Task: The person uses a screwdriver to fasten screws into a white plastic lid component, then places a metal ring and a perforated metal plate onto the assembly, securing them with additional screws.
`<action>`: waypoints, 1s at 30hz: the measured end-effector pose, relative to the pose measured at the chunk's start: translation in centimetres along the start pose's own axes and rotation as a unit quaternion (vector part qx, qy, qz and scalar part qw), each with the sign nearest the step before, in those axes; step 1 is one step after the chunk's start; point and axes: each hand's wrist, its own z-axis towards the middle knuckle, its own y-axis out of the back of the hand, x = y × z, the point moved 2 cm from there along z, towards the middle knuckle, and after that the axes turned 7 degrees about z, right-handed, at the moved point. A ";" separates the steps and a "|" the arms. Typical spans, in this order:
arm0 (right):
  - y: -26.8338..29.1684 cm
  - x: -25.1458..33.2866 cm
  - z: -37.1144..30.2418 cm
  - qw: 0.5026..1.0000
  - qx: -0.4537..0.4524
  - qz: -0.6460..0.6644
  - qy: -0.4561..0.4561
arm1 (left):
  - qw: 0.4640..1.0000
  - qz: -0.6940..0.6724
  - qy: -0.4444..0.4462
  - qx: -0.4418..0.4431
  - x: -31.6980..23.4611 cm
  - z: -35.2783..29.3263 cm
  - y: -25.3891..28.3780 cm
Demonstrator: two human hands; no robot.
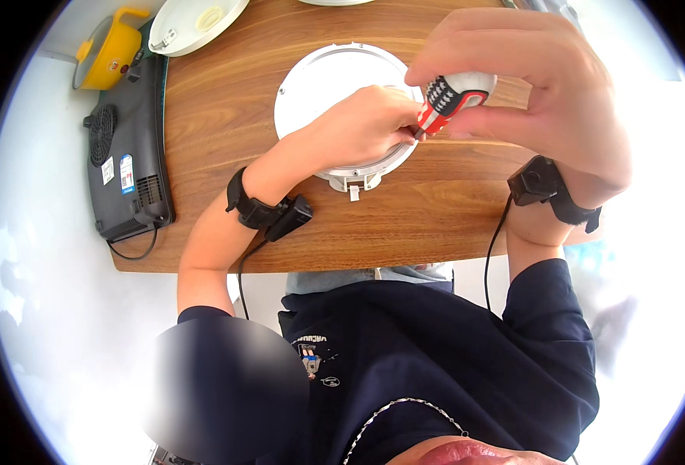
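Note:
A round white panel with a silvery metal rim (305,93) lies on the table, with a small bracket (350,183) at its near edge. My right hand (548,97) is wrapped round the thick handle of a screwdriver (452,99), coloured red, black and white. The screwdriver is tilted, its tip pointing down and left at the panel's right rim. There my left hand (366,128) rests over the panel, its fingers pinched together beside the tip. Whatever those fingers hold is too small and hidden to name.
A black flat appliance (129,167) with a fan grille and cord stands along the wooden table's (226,101) left edge. Behind it sits a yellow pot (110,50). A white round cover (195,27) lies at the far left. Cables hang from both wrist-worn devices.

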 end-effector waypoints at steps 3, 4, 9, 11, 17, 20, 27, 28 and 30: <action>0.1 -0.1 0.0 1.000 0.004 0.000 0.029 | 0.999 0.026 0.018 0.022 -0.3 0.1 0.4; 0.3 -0.1 0.1 0.999 0.009 0.000 0.036 | 0.999 0.024 0.026 0.026 -0.3 0.1 0.5; 0.9 0.6 0.2 0.999 0.043 0.003 0.021 | 1.000 -0.003 0.021 0.009 0.1 -0.1 0.4; 0.8 0.4 -0.1 0.999 0.036 0.004 0.019 | 0.998 -0.004 0.046 0.034 -0.2 -0.1 0.9; 0.7 0.0 -0.4 0.999 0.040 -0.008 0.026 | 0.993 -0.061 0.091 0.046 0.8 -0.4 0.7; 0.4 -0.8 -0.6 0.998 0.011 0.011 0.066 | 0.982 -0.137 0.116 0.054 1.8 -0.3 0.2; 0.2 -0.9 -0.6 0.999 0.016 0.000 0.029 | 0.981 -0.158 0.097 0.050 1.9 -0.2 0.0; 0.2 -0.4 -0.5 1.000 0.016 -0.012 0.022 | 0.980 -0.165 0.100 0.050 2.0 -0.3 -0.1; 0.3 0.4 -0.3 0.999 0.019 -0.035 0.022 | 0.977 -0.179 0.106 0.049 2.2 -0.4 -0.2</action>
